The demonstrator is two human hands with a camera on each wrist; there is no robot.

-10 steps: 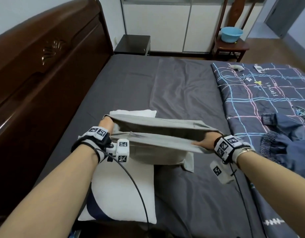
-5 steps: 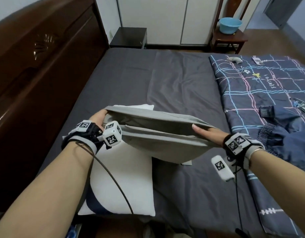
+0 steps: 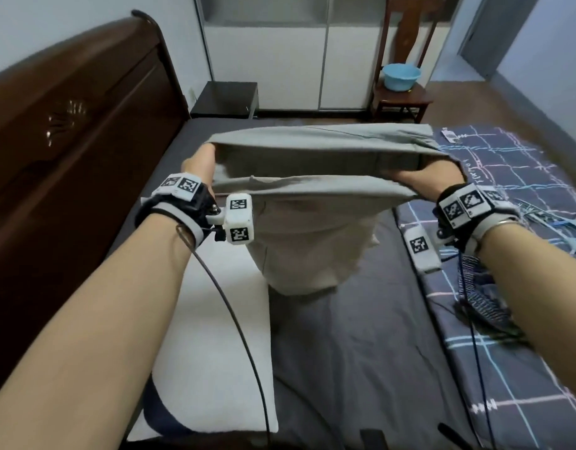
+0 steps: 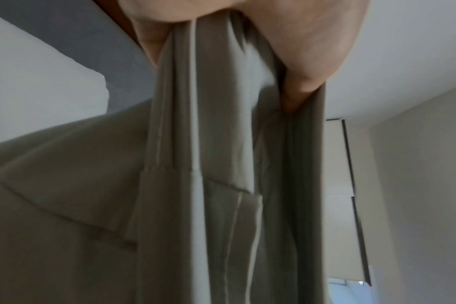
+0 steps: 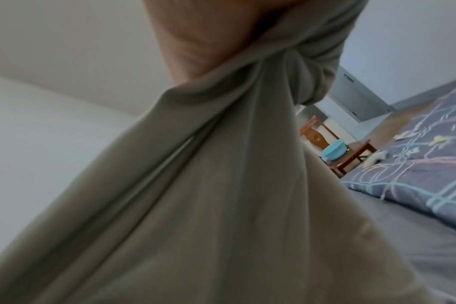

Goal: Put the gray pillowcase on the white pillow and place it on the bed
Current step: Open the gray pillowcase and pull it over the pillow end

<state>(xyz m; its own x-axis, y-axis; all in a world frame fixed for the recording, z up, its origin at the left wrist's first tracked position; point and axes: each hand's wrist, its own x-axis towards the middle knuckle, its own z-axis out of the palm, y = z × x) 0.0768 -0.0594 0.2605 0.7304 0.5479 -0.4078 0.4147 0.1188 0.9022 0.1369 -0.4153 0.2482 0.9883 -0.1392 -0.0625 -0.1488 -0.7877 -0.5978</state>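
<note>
Both hands grasp the gray pillowcase (image 3: 312, 203) at its open mouth and hold it up off the bed (image 3: 361, 352). Left hand (image 3: 199, 164) has fingers curled round the left end of the hem; in the left wrist view the bunched fabric runs between thumb and fingers. Right hand (image 3: 429, 177) is tucked into the right end, cloth wrapped over it, clenched on the hem in the right wrist view. Mouth is stretched between the two grips, slightly agape; the closed end hangs below them, just clear of the sheet.

White pillow (image 3: 215, 336) lies flat on the bed, below and nearer than the left grip, uncovered. Plaid quilt (image 3: 507, 254) lies under the right wrist.

Step in hand, as judged: opening the case before feeding the pillow in. To do it well:
- keep the two hem layers separated, not pinched together;
- keep tension between the grips so the mouth stays wide;
- bring the mouth down to the pillow's short end, aligned square;
- watch the wrist cable (image 3: 234, 319) against the cloth.
</note>
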